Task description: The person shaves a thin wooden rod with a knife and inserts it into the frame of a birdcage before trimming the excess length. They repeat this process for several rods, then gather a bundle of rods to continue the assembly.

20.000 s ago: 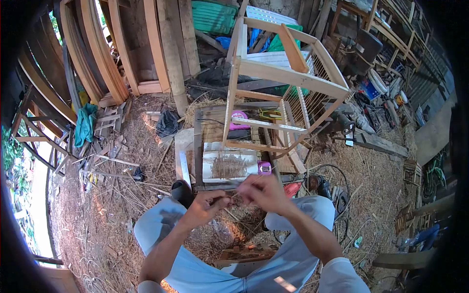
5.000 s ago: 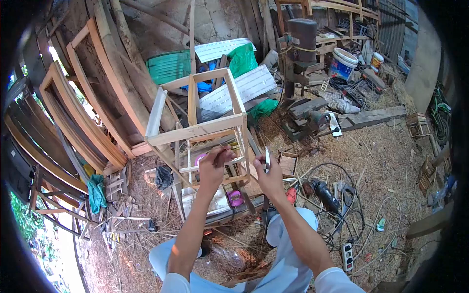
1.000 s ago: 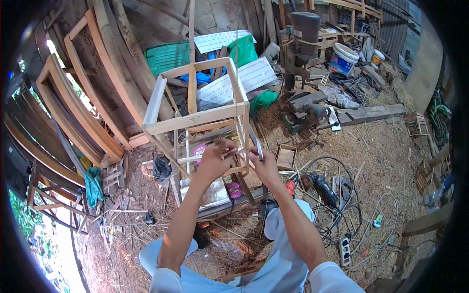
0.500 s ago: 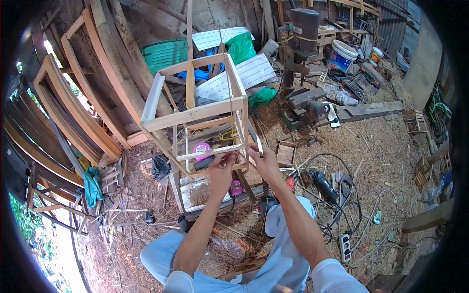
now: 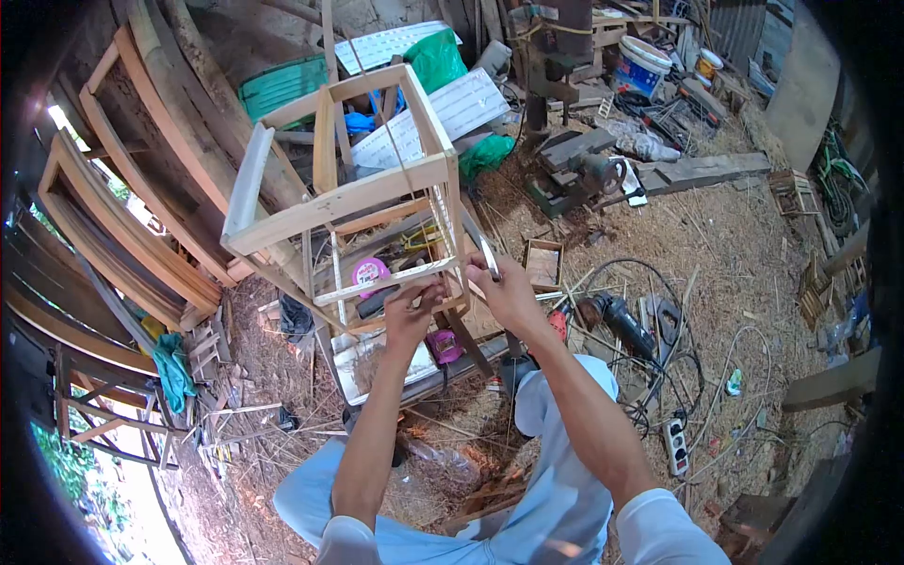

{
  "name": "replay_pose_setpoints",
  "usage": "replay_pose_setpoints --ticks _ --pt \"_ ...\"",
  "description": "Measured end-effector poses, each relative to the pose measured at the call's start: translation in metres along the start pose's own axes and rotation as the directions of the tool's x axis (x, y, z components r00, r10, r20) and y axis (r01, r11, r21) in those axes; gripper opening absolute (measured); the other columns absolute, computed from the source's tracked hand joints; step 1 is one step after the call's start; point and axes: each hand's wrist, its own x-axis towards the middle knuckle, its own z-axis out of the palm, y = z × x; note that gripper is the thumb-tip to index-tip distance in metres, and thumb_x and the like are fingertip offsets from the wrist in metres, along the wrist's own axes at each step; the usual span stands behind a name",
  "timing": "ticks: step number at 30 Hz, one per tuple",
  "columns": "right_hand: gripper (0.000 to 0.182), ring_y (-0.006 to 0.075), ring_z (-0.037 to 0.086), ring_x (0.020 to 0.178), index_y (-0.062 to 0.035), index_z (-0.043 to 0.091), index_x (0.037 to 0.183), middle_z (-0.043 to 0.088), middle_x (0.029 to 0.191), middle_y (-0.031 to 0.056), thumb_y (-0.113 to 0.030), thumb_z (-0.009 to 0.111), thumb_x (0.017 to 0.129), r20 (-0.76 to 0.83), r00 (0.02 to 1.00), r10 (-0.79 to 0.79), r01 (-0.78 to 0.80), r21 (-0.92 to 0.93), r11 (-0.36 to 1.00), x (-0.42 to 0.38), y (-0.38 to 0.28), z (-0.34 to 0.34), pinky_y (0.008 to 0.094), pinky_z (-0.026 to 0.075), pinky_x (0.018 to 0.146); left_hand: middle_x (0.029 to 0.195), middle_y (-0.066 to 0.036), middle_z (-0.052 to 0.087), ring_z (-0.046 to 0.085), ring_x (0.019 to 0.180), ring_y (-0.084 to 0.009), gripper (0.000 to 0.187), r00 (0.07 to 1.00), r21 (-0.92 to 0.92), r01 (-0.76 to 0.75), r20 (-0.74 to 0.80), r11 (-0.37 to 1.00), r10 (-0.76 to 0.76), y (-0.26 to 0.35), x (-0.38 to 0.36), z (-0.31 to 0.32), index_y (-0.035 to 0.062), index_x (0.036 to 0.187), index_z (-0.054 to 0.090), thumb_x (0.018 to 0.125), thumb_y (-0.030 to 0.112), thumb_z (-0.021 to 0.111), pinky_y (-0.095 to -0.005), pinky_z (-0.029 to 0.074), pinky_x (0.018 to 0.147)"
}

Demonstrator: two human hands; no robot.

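Note:
A small, open wooden frame point(image 5: 339, 209) stands in front of me. My left hand point(image 5: 411, 315) is at its near side, fingers pinched just below a thin pale rail point(image 5: 391, 281); what they hold, if anything, is too small to make out. My right hand point(image 5: 509, 299) is closed around a narrow, pale, slightly curved piece point(image 5: 490, 256) beside the frame's right near post. The kind of that piece does not show. Behind the rail lies a round pink-lidded container point(image 5: 370, 273). Below my left hand is a purple-pink object point(image 5: 444, 347), near a low board.
An angle grinder point(image 5: 623, 331) with black cable lies right of my knee, near a power strip point(image 5: 676, 446). A small wooden box point(image 5: 543, 263) sits beyond my right hand. Larger door-like frames point(image 5: 141, 217) lean at left. A vise point(image 5: 589, 179) stands farther back.
The view has shifted, so the wooden frame appears farther left and higher. Both hands stay at its near side, and the left fingers look a little more curled.

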Motion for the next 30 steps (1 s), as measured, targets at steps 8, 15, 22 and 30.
replay_pose_setpoints --ticks 8,15,22,30 --pt "0.021 0.0087 0.052 0.076 0.0016 0.06 0.1 0.06 0.081 0.002 -0.016 0.058 0.088 0.09 0.984 0.153 -0.155 0.011 0.988 -0.001 -0.003 -0.002 0.026 0.043 0.069 0.087 -0.012 0.067 0.066 0.081 -0.0178 0.015 0.991 -0.255 0.124 -0.014 0.959 -0.132 -0.02 -0.012 0.007 -0.0043 0.093 0.063 0.079 -0.006 0.062 -0.0282 0.052 0.075" --pt "0.025 0.0083 0.053 0.077 0.0015 0.061 0.105 0.062 0.083 0.002 -0.016 0.061 0.087 0.05 0.992 0.119 -0.119 0.002 0.993 -0.002 -0.002 -0.002 0.0262 0.044 0.07 0.087 -0.011 0.067 0.064 0.08 -0.0145 0.016 0.983 -0.111 0.18 0.048 0.977 -0.175 -0.03 -0.009 0.004 -0.0045 0.096 0.063 0.081 -0.008 0.059 -0.0263 0.051 0.077" --pt "0.026 0.0086 0.054 0.08 0.0019 0.062 0.104 0.063 0.085 0.0027 -0.017 0.061 0.087 0.054 0.989 0.135 -0.134 -0.005 0.991 -0.001 -0.006 -0.004 0.027 0.044 0.074 0.086 -0.01 0.067 0.063 0.079 -0.0141 0.013 0.983 -0.342 0.185 0.047 0.921 -0.18 -0.011 -0.009 0.001 -0.0042 0.094 0.064 0.081 -0.006 0.062 -0.0251 0.05 0.075" --pt "0.027 0.0105 0.056 0.084 0.0022 0.062 0.104 0.065 0.09 0.0048 -0.019 0.062 0.086 0.045 0.996 0.078 -0.078 -0.007 0.997 -0.001 0.004 -0.003 0.0281 0.044 0.077 0.088 -0.01 0.067 0.063 0.081 -0.0146 0.016 0.984 -0.387 0.178 0.056 0.905 -0.17 -0.017 -0.009 0.002 -0.0044 0.094 0.063 0.082 -0.011 0.055 -0.0261 0.05 0.075"
